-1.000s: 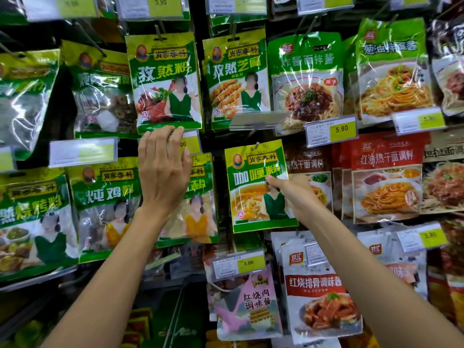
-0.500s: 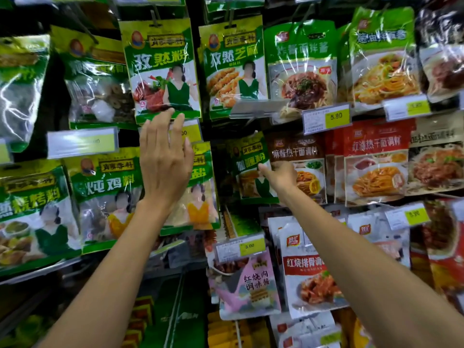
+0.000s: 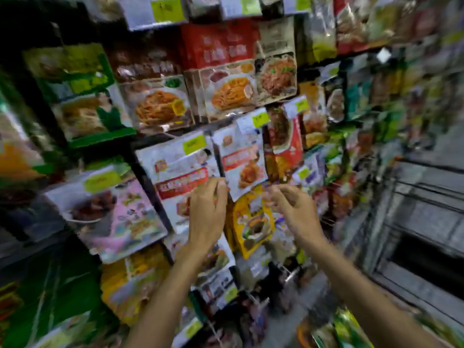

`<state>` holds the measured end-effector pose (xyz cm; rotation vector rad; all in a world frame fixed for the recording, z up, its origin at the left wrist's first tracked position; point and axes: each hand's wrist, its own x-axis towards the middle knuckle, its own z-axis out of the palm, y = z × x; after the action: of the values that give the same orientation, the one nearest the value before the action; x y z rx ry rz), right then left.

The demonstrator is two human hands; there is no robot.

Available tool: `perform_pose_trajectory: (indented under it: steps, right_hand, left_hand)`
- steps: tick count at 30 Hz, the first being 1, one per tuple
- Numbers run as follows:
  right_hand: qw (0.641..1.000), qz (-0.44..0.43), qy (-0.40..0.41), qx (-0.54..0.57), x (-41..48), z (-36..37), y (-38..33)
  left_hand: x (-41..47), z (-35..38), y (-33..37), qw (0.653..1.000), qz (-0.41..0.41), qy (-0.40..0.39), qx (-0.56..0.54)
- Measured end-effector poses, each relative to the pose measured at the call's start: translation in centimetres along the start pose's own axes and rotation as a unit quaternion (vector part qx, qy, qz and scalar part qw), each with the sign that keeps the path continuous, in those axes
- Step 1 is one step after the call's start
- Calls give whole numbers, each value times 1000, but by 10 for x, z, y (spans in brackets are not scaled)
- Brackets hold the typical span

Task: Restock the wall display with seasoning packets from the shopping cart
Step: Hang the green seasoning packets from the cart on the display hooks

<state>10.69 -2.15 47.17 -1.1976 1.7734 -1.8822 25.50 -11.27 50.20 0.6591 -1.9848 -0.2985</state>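
Dropping away from the upper row, both hands are now hanging lower: the left hand [image 3: 208, 214] is sitting in front of a white-red packet [image 3: 173, 172], the right hand [image 3: 294, 209] near it. Both sets of fingers are curling loosely, grasping nothing visible through the blur. The green packet [image 3: 82, 96] is hanging on the display [image 3: 148, 182], up left, apparently stocked, and the view is swinging toward what is probably the cart [image 3: 421, 214] for another.

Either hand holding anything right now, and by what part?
Right hand looks empty. Left hand curls at the right edge of the white packet; blur hides any grip.
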Motion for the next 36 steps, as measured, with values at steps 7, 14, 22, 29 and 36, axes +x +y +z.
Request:
perform_pose_trajectory:
  steps: [7,14,22,29,36]
  right_hand:
    - [955,234,122,-134,-96,-126,148]
    - [846,424,228,-230,-178,-184,261]
    - [730,584,281,-217,-234,-186,371]
    - [644,660,321,-217,-250,-183,427]
    - [564,733,293,-242,-224,-174,439]
  left_hand:
    - [-98,172,9,955,-110,-263,-75]
    - [-171,295,1,863,-116,-479,-108]
    - [-268,400,-25,757,-155,-632,-64]
    - [-338,432,-51,706,-253,-660,50]
    - [-356,436,-53,682,-344,-643,58]
